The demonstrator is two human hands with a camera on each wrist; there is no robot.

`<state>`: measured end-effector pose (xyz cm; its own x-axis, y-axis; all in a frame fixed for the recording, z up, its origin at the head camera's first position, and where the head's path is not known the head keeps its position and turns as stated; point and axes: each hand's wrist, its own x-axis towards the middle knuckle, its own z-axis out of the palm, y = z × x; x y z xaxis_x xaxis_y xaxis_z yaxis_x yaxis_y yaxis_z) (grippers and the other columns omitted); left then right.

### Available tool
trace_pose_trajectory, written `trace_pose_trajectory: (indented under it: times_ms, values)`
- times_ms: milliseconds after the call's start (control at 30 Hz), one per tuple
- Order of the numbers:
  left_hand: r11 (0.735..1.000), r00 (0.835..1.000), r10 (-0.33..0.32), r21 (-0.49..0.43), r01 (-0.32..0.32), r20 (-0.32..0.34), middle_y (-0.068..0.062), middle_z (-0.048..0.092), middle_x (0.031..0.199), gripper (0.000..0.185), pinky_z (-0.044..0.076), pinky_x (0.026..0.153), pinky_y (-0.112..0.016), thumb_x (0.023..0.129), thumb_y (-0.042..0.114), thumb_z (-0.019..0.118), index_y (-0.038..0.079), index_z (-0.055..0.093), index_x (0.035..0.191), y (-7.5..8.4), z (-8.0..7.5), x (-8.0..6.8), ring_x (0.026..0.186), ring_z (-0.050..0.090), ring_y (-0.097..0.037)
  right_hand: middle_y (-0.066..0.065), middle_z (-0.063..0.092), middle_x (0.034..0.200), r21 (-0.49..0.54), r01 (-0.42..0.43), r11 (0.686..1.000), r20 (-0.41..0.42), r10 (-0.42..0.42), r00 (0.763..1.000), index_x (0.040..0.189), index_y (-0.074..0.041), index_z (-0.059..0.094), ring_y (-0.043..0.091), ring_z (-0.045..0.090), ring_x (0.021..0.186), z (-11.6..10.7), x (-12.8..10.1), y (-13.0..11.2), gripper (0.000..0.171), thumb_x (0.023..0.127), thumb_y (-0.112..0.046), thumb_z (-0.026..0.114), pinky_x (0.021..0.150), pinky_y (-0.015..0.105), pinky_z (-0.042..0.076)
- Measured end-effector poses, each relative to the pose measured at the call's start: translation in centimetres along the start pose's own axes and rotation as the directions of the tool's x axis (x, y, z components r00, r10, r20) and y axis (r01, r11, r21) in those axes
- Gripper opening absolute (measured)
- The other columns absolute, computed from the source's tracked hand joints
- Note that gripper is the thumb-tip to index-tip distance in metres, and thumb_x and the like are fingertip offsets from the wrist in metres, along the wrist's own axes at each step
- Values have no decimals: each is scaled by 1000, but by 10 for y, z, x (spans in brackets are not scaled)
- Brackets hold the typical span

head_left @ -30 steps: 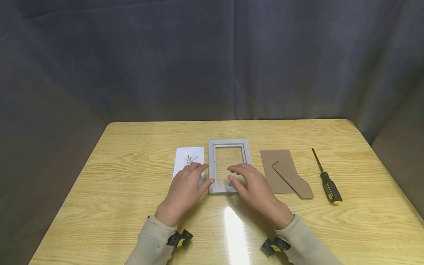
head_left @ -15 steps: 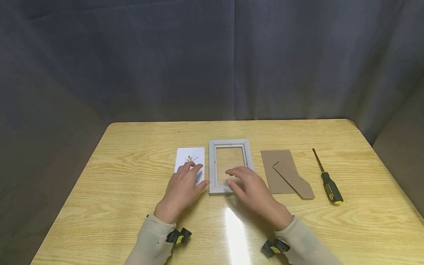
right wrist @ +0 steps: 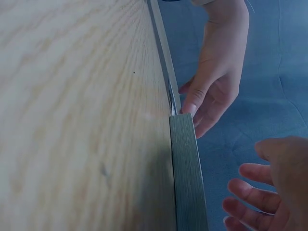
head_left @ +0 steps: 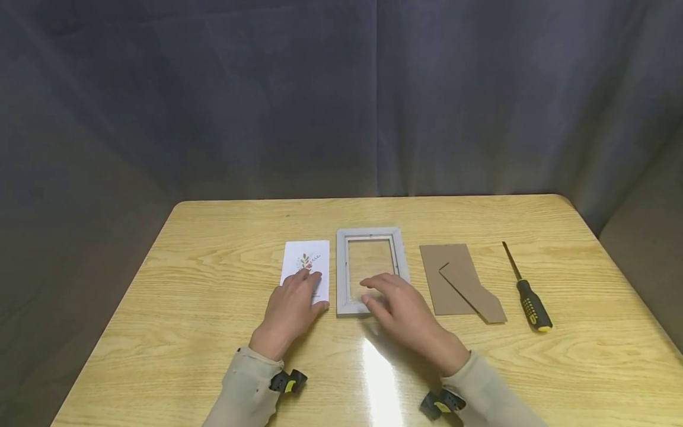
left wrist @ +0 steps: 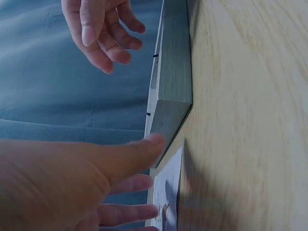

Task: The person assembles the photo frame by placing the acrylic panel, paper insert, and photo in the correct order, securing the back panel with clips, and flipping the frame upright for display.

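My left hand [head_left: 290,308] hovers low over or rests on a white card [head_left: 292,255] printed with a small plant sprig; its fingers are relaxed, and contact is unclear. In the left wrist view the thumb and fingers [left wrist: 127,215] reach toward the card [left wrist: 166,192]. Just right of the card lies a grey picture frame [head_left: 342,273], back side up, with small dark tabs inside its rim. Over the frame's near right corner is my right hand [head_left: 408,311], fingers loosely bent and holding nothing. The right wrist view shows this hand [right wrist: 274,187] apart from the frame [right wrist: 185,163].
Right of the frame lies a brown backing board [head_left: 439,284] with an angled stand leg [head_left: 475,293]. Farther right is a black and yellow screwdriver [head_left: 533,305], its shaft pointing away. A dark curtain [head_left: 341,107] hangs behind the wooden table [head_left: 213,267].
My left hand has moved slightly down and left, away from the frame's edge and onto or just over the card. The right hand has shifted a little nearer and left. The objects stay put.
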<state>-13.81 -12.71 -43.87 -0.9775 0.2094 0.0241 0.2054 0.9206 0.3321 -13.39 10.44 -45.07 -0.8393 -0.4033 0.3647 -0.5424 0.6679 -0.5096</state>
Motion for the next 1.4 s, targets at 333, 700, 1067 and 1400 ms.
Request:
trace_pose_trajectory:
  times_ms: [333,700,1067,1400]
  values:
    - [998,1000,-16,64,17,-20,-21,68,117,62,56,81,-51,79,32,86,4,64,130,0,4,-1,100,67,-39,6,73,117,-1,-2,1000,6,2,1000,119,-9,72,25,68,114,-3,0,-2,27,97,-25,68,100,44,54]
    - [996,999,-52,75,53,-7,-20,67,116,54,55,78,-48,78,28,87,5,69,123,2,6,-2,98,65,-36,6,73,118,-3,-18,1000,10,18,1000,119,-10,71,25,68,114,-1,-2,-1,28,97,-26,68,100,45,54]
    - [995,997,-22,93,29,-69,-17,71,106,43,55,68,-45,84,16,82,7,69,123,0,5,0,88,68,-34,6,73,117,-9,-15,1000,1,15,1000,119,-9,72,25,68,113,-2,-1,-1,28,97,-25,68,99,44,55]
    - [998,978,-31,39,40,-208,-16,75,97,25,56,57,-42,90,0,66,4,74,113,-3,0,3,82,73,-32,6,73,117,-5,-7,1000,4,7,1000,120,-9,71,25,69,112,-4,1,-2,28,97,-25,67,100,44,55]
